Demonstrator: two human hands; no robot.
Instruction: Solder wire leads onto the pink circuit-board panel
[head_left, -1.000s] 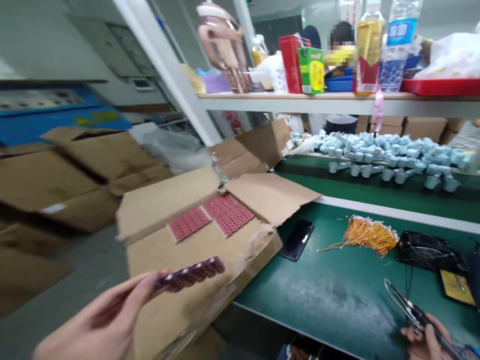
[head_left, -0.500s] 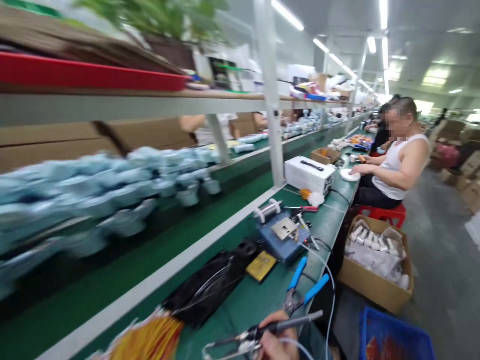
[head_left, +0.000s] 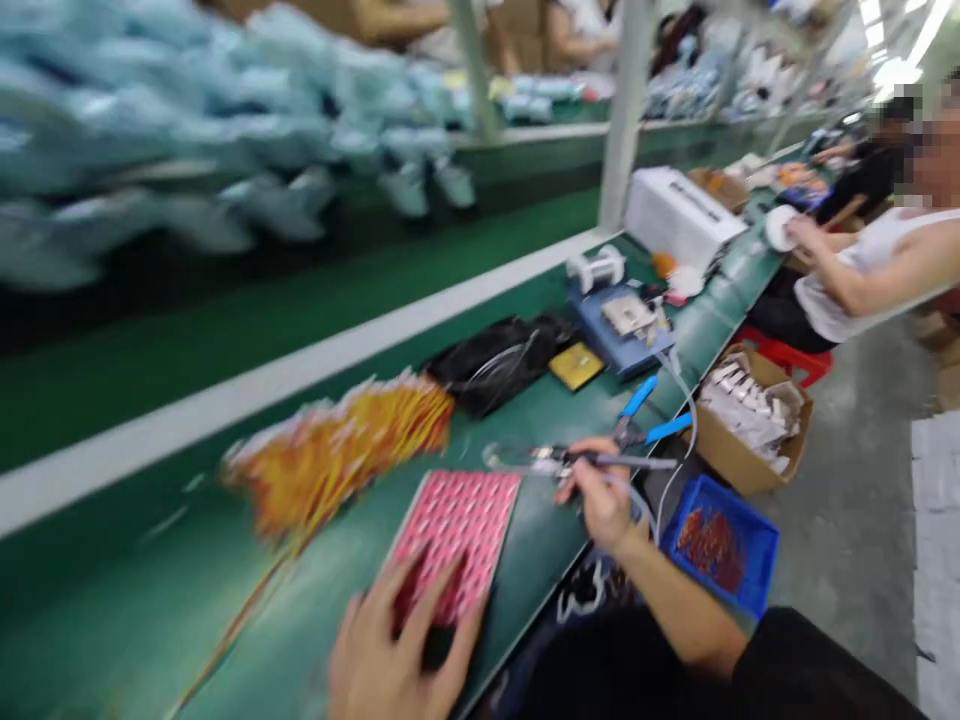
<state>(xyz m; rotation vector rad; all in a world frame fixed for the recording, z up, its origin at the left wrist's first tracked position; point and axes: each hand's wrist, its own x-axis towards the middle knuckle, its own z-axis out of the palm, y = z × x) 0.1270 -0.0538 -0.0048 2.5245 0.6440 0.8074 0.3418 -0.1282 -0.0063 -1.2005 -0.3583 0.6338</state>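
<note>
Pink sheet of small parts (head_left: 454, 530), flat on the green counter (head_left: 540, 540). Heavy, would you say?

No, it looks light and thin, fairly stiff, though what's on it might shake loose. I'd take it by the bare rim, not the face.

And the left hand (head_left: 405, 645)?

Open, spread over the near edge, pressing rather than gripping. It's blurred, mind.

The right hand (head_left: 600, 497)?

Closed around a soldering iron (head_left: 622, 461), pen-style, above the counter, just beside the sheet and near some blue-handled pliers (head_left: 637, 400).
</note>
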